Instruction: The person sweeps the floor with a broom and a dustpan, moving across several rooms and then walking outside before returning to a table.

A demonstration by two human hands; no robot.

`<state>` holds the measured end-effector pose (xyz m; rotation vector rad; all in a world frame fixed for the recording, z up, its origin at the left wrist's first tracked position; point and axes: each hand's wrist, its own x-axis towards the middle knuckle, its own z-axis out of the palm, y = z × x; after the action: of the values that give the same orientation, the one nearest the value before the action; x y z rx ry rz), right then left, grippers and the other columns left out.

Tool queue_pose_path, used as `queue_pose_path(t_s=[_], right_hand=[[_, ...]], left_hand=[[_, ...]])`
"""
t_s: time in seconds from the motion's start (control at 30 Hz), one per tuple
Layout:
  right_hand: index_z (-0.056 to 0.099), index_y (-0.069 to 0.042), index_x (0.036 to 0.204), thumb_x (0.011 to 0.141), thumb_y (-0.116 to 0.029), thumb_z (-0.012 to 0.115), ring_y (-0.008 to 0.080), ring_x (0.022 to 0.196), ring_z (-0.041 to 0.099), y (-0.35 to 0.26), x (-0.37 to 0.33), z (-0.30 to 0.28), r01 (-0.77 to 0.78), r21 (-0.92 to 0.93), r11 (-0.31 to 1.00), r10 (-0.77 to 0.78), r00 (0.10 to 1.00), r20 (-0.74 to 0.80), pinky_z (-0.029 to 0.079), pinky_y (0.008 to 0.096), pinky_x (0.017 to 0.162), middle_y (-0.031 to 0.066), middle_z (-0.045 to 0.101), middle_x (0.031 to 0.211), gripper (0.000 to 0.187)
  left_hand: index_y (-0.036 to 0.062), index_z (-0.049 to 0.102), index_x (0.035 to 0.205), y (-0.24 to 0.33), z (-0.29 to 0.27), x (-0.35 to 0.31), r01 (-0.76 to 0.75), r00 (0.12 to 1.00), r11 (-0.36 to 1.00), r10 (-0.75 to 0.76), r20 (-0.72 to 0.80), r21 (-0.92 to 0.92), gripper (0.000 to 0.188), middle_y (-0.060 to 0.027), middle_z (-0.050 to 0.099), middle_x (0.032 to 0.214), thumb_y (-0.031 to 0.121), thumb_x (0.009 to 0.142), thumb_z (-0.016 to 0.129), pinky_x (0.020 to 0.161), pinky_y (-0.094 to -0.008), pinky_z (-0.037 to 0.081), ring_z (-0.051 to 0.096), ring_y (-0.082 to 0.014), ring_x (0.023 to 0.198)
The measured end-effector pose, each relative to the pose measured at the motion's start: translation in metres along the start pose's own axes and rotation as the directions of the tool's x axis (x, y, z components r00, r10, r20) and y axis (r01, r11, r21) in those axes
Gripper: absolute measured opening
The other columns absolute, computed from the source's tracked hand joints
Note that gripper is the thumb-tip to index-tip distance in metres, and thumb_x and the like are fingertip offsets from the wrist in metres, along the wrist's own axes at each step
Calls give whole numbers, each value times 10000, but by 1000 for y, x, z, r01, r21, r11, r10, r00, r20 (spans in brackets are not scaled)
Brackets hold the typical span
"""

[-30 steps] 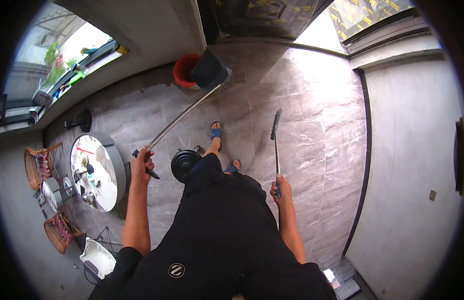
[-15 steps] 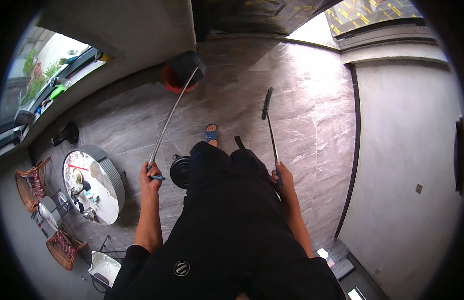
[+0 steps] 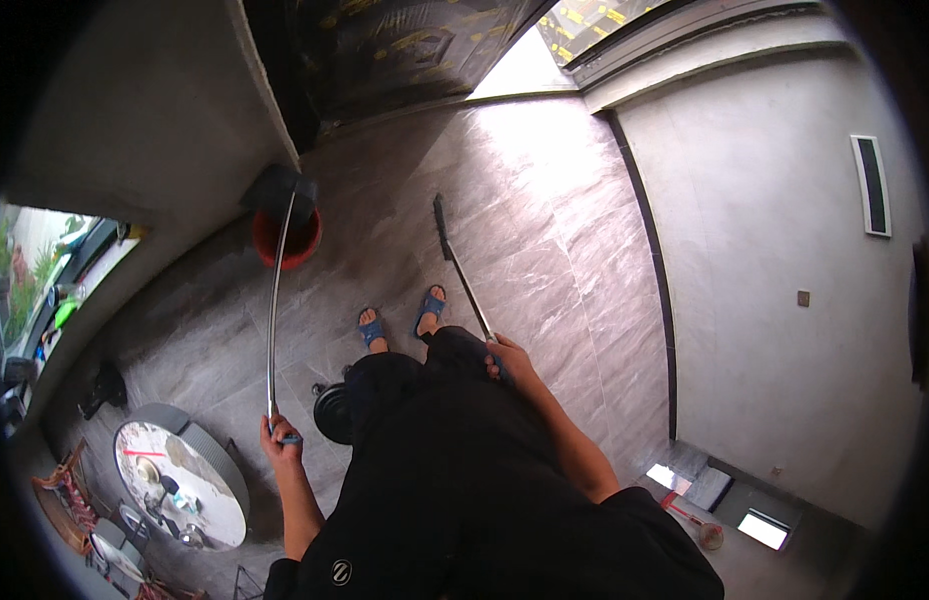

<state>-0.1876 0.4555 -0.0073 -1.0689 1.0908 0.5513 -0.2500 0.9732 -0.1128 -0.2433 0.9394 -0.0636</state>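
Note:
My left hand [image 3: 283, 440] is closed round the handle end of a long-handled dustpan [image 3: 273, 190]. Its metal pole reaches forward, and the dark pan overlaps the far rim of a red bucket [image 3: 303, 248] by the wall corner. I cannot tell whether pan and bucket touch. On the right, my right hand [image 3: 508, 362] grips the handle of a broom [image 3: 442, 228]. The broom's dark, narrow bristle head points away from me, just ahead of my feet, low over the floor or on it; which one I cannot tell.
Blue slippers [image 3: 430, 310] are on my feet. Close by my left leg stands a round black object [image 3: 335, 413]. A round table [image 3: 215, 512] with small items is at the lower left, near wicker chairs [image 3: 60, 510]. Grey walls [image 3: 745, 260] bound the tiled floor [image 3: 525, 260].
The view has turned, and my second foot has come into sight. More of the red bucket shows beside the dustpan. Both hands keep hold of their handles.

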Motion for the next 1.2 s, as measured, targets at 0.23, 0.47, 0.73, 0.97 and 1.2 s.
queue_pose_path(t_s=[0.23,0.47,0.73,0.97,1.2], right_hand=[[440,-44,1264,879,-151,581,124,448,461,-33,21,-10,44,64,997,-43,999,-22,394,265,395,51,504,630,424],[468,-78,1101,906,-144,526,116,433,423,-79,50,-21,25,11,1000,-25,998,60,362,258,362,25,457,598,215],[422,-19,1336,861,-138,575,101,484,469,-101,29,-17,181,-384,906,-183,983,32,373,253,416,36,523,622,513],[438,-12,1333,793,-205,614,184,612,603,-105,2,5,308,-700,645,-316,941,123,478,306,584,126,629,724,599],[469,-22,1302,765,-233,627,324,849,650,-104,-15,40,460,-867,190,-453,825,338,490,370,773,250,631,992,598]], left_hand=[[-62,504,1102,-12,4,-5,-15,1000,999,16,-14,33,340,-37,530,697,232,931,505,380,-196,345,388,-65,417],[-59,515,1105,-49,4,-7,-38,999,999,38,14,-30,339,-57,535,722,230,928,491,403,-210,378,414,-82,447],[-54,509,1060,-72,14,2,-90,994,993,85,-63,-80,324,-58,539,700,240,925,497,382,-197,349,398,-69,423],[-56,504,1126,-73,4,5,-61,997,995,57,-45,-85,353,-54,540,706,239,935,471,395,-190,352,399,-66,433],[-66,505,1133,-60,5,7,-18,999,998,16,-43,-53,359,-47,523,692,232,935,470,395,-189,353,401,-62,438]])
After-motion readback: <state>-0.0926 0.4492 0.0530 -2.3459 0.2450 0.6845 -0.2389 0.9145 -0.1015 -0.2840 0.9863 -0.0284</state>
